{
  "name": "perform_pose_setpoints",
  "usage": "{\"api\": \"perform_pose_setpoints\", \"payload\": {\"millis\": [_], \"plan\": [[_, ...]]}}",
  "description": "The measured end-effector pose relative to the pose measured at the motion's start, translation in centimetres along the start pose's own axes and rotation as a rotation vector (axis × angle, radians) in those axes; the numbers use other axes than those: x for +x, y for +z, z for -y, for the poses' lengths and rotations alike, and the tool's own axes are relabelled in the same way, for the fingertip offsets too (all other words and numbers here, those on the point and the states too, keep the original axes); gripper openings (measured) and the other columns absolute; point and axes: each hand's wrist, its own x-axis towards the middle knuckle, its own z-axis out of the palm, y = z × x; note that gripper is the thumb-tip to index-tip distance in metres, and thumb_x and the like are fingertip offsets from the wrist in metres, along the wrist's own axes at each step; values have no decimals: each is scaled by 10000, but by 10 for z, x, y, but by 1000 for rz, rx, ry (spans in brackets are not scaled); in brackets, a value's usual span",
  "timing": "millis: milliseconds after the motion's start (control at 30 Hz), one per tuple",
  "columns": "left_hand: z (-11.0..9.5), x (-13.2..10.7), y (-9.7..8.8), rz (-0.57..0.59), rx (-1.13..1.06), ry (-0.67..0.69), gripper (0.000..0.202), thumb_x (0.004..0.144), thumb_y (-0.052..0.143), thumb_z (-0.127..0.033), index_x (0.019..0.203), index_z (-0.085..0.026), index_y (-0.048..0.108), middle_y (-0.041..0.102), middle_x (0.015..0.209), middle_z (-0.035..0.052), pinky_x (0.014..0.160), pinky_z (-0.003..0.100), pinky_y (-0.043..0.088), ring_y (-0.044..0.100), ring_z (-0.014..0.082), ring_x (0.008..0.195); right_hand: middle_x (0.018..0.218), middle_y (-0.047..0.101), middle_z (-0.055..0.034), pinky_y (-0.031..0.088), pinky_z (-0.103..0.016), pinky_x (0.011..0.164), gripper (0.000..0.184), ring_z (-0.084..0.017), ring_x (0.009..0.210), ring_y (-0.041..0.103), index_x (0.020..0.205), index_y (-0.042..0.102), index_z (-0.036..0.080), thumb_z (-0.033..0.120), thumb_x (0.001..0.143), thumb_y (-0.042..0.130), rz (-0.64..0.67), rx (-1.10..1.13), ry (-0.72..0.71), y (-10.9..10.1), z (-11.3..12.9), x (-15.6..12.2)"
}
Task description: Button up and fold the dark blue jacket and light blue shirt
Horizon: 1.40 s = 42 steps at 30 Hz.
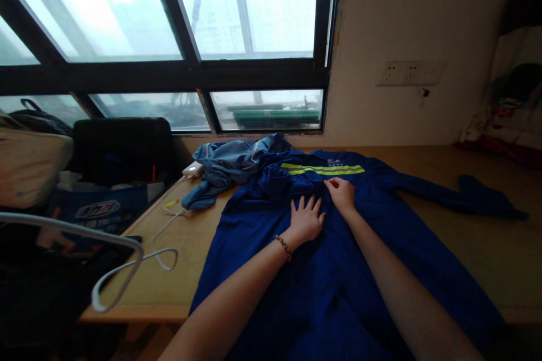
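Where blue cloth (332, 271) wrinkles, the left fingers (302, 205) splay flat.

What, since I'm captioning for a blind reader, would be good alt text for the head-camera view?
A person's left hand lies spread on a dark blue garment with a yellow-green stripe, laid over a wood-toned table, while the right hand seems to pinch the garment. Beyond, toward the left, lighter blue clothing lies crumpled near a window.
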Motion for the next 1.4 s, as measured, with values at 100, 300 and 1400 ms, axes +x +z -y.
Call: {"api": "perform_pose_setpoints", "payload": {"millis": [100, 300, 1400], "plan": [[6, 7, 2, -36, 21, 55, 512, 850, 198, -472, 1329, -302, 257, 240, 1406, 5, 1003, 533, 97, 154, 292, 1274, 796, 638, -94, 405, -294, 675, 232, -202, 724, 573, 787, 634, 157, 330, 754, 484, 55, -69, -108, -6, 18, -8], [25, 37, -6, -53, -24, 91, 460, 850, 288, -417, 1292, -294, 331, 318, 1370, 16, 997, 482, 159, 234, 261, 1246, 736, 615, -73, 388, -273, 668, 103, -176, 679, 541, 746, 622, 189, 225, 733, 527, 237, -1, -241, -18, 27, -30], [19, 5, -31, 219, -1338, -530, 220, 476, 761, -171, 633, -96, 627, 581, 563, 10, 478, 166, 417, 537, 83, 545, 540, 595, -13, 408, -201, 439, 176, -93, 472, 508, 590, 632, 136, 231, 477, 727, 554, 608, 473, -15, -9, -41]]}}
